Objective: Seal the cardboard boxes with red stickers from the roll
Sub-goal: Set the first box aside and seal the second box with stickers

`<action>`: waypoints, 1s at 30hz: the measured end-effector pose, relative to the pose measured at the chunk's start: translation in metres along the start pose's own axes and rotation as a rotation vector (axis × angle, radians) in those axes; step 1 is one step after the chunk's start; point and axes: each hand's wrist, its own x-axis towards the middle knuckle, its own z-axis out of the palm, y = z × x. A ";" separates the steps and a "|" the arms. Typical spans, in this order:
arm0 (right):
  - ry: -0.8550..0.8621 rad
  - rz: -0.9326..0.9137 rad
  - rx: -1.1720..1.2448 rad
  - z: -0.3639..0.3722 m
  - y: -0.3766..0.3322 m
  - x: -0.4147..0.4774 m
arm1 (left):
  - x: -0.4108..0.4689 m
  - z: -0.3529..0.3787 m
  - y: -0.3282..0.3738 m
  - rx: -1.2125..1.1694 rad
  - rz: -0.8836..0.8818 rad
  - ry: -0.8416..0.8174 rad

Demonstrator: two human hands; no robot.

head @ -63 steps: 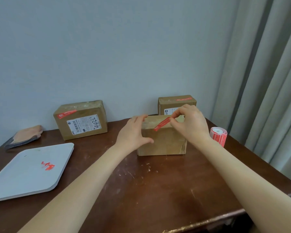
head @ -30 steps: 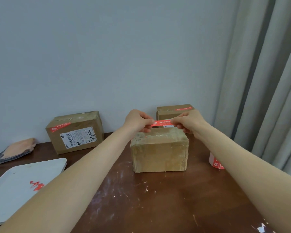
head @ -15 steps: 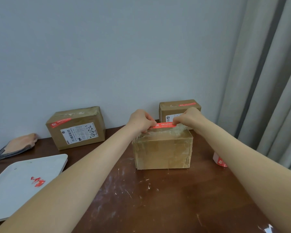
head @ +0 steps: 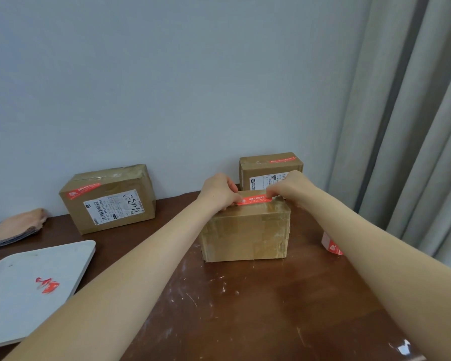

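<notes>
Two bare arms. Left forearm [head: 141, 269] uncovered from the wrist down to the lower frame edge, smooth, broad near the lens and narrowing toward the wrist. Right forearm [head: 375, 251] likewise uncovered, out to the right frame edge. Left hand [head: 218, 192] and right hand [head: 288, 187] bare as well. Possibly a tiny dark speck on the back of the left hand, too small to be sure. Fingernails mostly hidden.

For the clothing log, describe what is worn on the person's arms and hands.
Nothing is worn. The left hand and right hand are bare: no gloves, rings or watch visible. The left forearm and right forearm are uncovered to the frame's edge; no sleeve shows.
</notes>
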 end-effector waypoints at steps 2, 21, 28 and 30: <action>0.002 0.005 0.000 0.001 0.000 0.001 | 0.000 0.000 0.000 0.000 -0.005 -0.001; 0.043 -0.020 -0.055 0.003 0.002 -0.003 | -0.002 -0.001 0.005 0.093 -0.026 -0.015; 0.040 -0.073 -0.074 0.007 -0.011 -0.005 | -0.001 -0.016 -0.001 0.159 -0.021 0.029; 0.032 -0.074 -0.096 0.008 -0.013 -0.006 | -0.001 -0.018 0.000 0.178 -0.032 0.020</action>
